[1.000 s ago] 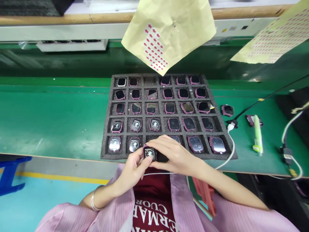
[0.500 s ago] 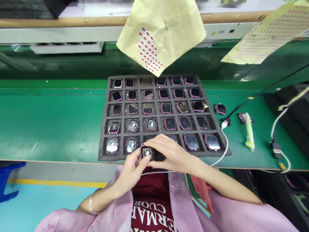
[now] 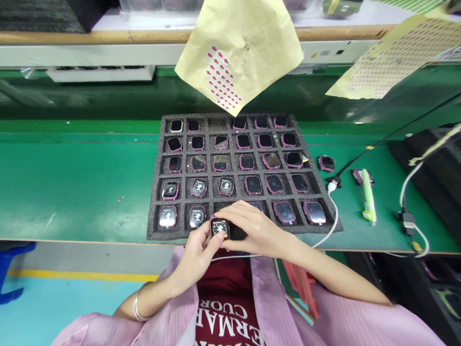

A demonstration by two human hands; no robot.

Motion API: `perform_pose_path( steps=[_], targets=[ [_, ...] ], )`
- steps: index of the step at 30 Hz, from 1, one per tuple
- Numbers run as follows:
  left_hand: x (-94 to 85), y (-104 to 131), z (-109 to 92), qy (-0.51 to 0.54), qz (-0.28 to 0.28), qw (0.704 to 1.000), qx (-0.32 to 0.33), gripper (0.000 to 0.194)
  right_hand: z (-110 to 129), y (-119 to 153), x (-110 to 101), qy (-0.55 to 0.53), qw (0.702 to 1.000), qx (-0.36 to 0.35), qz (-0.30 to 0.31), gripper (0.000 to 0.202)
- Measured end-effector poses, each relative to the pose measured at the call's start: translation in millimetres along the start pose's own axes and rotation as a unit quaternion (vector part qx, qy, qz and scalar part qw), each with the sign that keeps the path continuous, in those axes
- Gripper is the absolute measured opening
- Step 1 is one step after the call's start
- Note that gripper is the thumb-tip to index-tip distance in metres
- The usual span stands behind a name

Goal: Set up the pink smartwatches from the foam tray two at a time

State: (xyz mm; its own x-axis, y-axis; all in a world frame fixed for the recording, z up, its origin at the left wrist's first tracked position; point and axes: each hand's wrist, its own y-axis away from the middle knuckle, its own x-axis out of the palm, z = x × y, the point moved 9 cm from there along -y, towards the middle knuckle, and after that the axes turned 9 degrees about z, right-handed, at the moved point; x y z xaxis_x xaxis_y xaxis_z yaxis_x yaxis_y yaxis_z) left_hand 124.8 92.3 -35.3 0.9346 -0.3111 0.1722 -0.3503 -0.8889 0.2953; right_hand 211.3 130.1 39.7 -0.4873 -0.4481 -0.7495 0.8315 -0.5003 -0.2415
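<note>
Between my two hands is a purple-framed smartwatch [image 3: 217, 225] with its screen lit, held over the front edge of the foam tray [image 3: 182, 234]. My left hand [image 3: 197, 252] grips its left side, the thumb lying on the screen. From the right, my right hand [image 3: 254, 226] closes on the watch's upper and right edges, its fingers partly hiding the tray slots below. A white cable [image 3: 234, 257] runs beneath my hands; where it ends is hidden. In the tray's nearby slots sit more watches, among them a lit watch [image 3: 198, 217] just left of my hands.
Several dark-screened watches fill other tray slots. Right of the tray lie a loose watch [image 3: 326, 163], a light-green pen-like tool [image 3: 369, 196] and a cable connector [image 3: 333, 183]. Yellow paper [image 3: 241, 53] with red arrow stickers hangs over the tray's far side.
An orange spot now shows at the lower right of the held watch's screen. My hands keep the same grip; the view has shifted slightly.
</note>
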Motion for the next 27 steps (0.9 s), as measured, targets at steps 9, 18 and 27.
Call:
perform_pose_path(
  steps=[9, 18, 27],
  targets=[
    [1.0, 6.6, 2.3, -0.017, 0.005, 1.0, 0.02, 0.028, -1.1, 3.8, -12.7, -0.041, 0.999, 0.004, -0.028, 0.045],
    [-9.7, 24.1, 14.0, 0.047, -0.006, 0.999, -0.028, 0.039, -24.0, 12.8, -16.2, 0.119, 0.984, 0.106, 0.074, 0.045],
    [21.5, -4.9, -6.9, 0.032, 0.092, 0.995, -0.015, 0.025, -30.9, 34.3, -37.5, 0.271, 0.931, 0.179, 0.169, 0.044]
  ],
)
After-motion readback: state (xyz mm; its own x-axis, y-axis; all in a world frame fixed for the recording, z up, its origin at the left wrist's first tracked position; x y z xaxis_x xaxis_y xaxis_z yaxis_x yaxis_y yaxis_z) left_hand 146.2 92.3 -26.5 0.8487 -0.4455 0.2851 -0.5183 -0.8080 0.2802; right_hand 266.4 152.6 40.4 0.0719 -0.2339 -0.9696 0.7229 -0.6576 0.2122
